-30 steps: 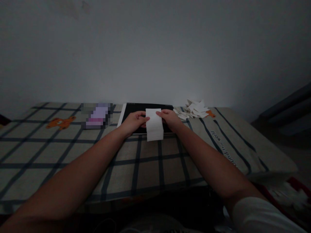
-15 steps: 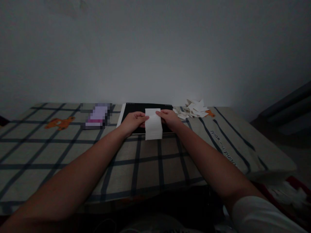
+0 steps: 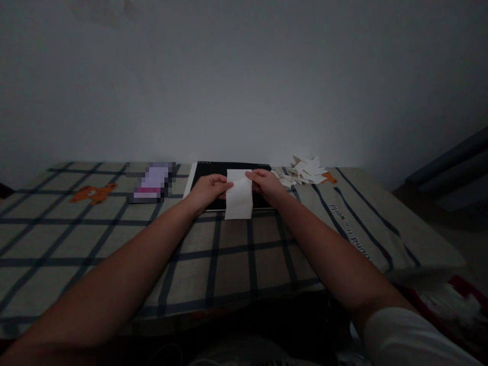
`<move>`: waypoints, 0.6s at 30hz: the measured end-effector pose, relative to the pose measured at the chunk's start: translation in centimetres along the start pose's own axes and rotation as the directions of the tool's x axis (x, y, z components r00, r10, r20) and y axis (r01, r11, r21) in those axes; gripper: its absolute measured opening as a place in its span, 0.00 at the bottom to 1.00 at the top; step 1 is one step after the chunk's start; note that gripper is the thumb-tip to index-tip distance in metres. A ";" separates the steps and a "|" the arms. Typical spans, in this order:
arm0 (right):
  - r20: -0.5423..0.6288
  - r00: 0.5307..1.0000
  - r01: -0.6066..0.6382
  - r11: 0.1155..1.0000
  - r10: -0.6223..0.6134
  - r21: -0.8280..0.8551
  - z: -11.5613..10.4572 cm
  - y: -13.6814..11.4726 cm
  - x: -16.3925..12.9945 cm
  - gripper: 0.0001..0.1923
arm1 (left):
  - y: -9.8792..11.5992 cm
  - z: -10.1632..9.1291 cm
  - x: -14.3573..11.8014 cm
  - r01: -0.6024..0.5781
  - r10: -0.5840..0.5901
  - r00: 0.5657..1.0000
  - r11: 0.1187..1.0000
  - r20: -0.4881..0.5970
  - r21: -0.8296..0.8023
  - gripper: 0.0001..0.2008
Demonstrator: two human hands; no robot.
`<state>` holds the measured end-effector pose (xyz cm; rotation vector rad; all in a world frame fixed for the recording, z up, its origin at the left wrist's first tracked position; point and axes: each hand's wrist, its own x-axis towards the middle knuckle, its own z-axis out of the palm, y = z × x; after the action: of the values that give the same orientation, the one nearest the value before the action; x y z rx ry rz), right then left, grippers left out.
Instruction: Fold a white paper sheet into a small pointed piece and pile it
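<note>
left hand (image 3: 208,190) and right hand (image 3: 266,184) each closed in a pinch on the upper side edges of a white paper sheet (image 3: 239,195), held over the near edge of a black notebook (image 3: 206,170) on the checked tablecloth (image 3: 114,239), paper scraps (image 3: 305,172) just right.

At the middle of the tabletop's (image 3: 114,244) far edge lies a flat pad (image 3: 213,173), with the sheet of paper (image 3: 239,195) over its near edge between both hands. Toward the far left lies a blurred object (image 3: 152,182), perhaps a phone; the heap of paper scraps (image 3: 305,172) lies right of the pad.
</note>
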<state>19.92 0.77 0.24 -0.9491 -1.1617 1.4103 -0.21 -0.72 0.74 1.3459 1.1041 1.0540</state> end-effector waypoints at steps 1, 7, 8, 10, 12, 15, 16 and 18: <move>-0.004 1.000 0.002 1.000 -0.002 0.000 0.0 0.0 0.0 0.23 | 0.0 0.0 0.0 -0.004 0.004 1.000 1.000 -0.004 0.002 0.18; -0.045 0.999 0.003 1.000 -0.003 -0.018 -0.2 0.0 0.2 0.21 | 0.3 -0.1 -0.1 -0.022 0.022 1.000 0.999 0.001 0.029 0.17; -0.047 0.999 -0.007 1.000 0.006 -0.013 -0.1 0.0 0.2 0.20 | 0.4 -0.1 -0.1 -0.024 0.025 1.000 0.999 -0.006 0.044 0.17; -0.031 0.999 -0.023 1.000 0.023 0.000 -0.1 -0.1 0.2 0.20 | 0.4 -0.1 -0.1 -0.031 0.032 0.999 0.997 -0.014 0.065 0.18; -0.020 1.000 -0.020 1.000 0.020 -0.008 -0.1 -0.1 0.2 0.21 | 0.4 -0.1 -0.1 -0.029 0.030 0.999 0.998 -0.012 0.061 0.18; -0.040 0.999 -0.003 1.000 0.002 -0.017 -0.2 -0.2 0.2 0.21 | 0.5 0.0 -0.2 -0.026 0.026 1.000 0.999 -0.003 0.037 0.16; -0.029 1.000 -0.011 1.000 0.011 -0.006 -0.2 -0.2 0.1 0.21 | 0.5 -0.1 -0.2 -0.032 0.032 0.999 0.999 -0.014 0.035 0.15; 0.041 0.997 -0.065 0.998 0.065 0.008 -0.3 -0.2 0.0 0.20 | 0.5 -0.2 -0.1 -0.050 0.053 0.997 0.998 -0.062 0.048 0.14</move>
<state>20.23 0.79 0.40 -0.9631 -1.1619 1.4920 -0.37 -0.80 1.22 1.3923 1.1516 1.1211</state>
